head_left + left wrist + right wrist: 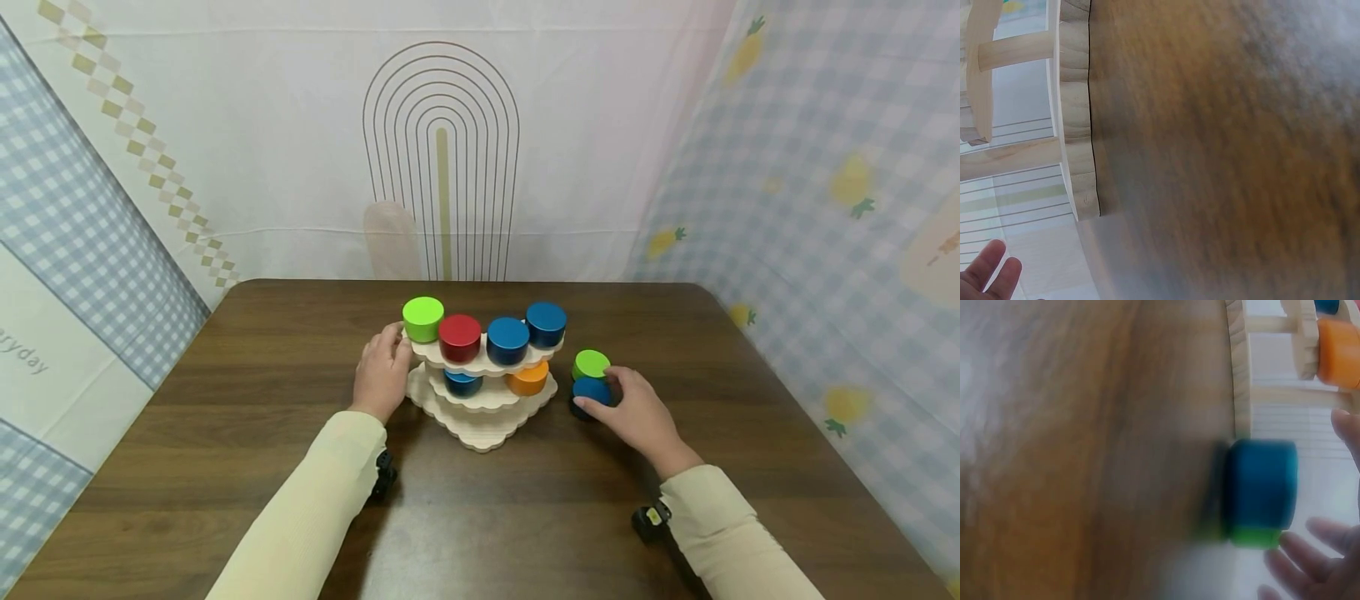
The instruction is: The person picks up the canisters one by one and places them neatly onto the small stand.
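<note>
A pale wooden three-tier stand [483, 425] with scalloped edges stands mid-table. On its top tier sit a green cylinder [423, 320], a red cylinder [460, 339] and two blue cylinders [508, 342]. Lower down are an orange cylinder [528, 379] and another blue one [463, 383], partly hidden. My left hand [381, 372] is at the stand's left side, fingertips by the top tier's edge. Over a blue cylinder [1263, 484] on the table, my right hand [637, 412] spreads thumb and fingers around its top. Just behind it is a green cylinder [591, 363].
The dark wooden table [480, 533] reaches back to a white patterned cloth [300, 150]. Checked cloth [817, 250] hangs along the right side. Each wrist wears a small black camera [649, 521].
</note>
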Demonstrator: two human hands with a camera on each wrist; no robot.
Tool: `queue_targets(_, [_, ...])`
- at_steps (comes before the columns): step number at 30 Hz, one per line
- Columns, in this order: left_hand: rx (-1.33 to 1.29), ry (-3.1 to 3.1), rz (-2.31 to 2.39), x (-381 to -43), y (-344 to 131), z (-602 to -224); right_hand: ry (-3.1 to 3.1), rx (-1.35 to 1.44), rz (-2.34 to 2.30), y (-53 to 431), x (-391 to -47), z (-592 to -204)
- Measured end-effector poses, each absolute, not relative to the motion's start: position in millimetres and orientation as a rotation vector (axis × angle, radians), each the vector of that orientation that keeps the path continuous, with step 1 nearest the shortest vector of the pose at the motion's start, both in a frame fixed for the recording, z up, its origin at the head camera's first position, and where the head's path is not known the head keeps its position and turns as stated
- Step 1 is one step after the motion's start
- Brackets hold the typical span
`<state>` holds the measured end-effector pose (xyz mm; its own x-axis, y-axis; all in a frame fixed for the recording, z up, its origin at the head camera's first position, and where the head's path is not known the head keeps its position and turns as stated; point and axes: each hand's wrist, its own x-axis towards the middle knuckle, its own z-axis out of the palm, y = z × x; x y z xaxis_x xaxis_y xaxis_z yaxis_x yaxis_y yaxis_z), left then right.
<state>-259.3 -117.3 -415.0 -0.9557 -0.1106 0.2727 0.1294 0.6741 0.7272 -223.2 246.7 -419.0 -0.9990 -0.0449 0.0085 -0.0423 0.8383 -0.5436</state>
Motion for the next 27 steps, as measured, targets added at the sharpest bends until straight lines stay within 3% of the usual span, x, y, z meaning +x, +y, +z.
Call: queue_targets(27, [-0.019, -2.597, -1.167, -259.3, -117.1, -414.1, 2.831, 0.029, -0.885, 247.9, -233.0, -429.2])
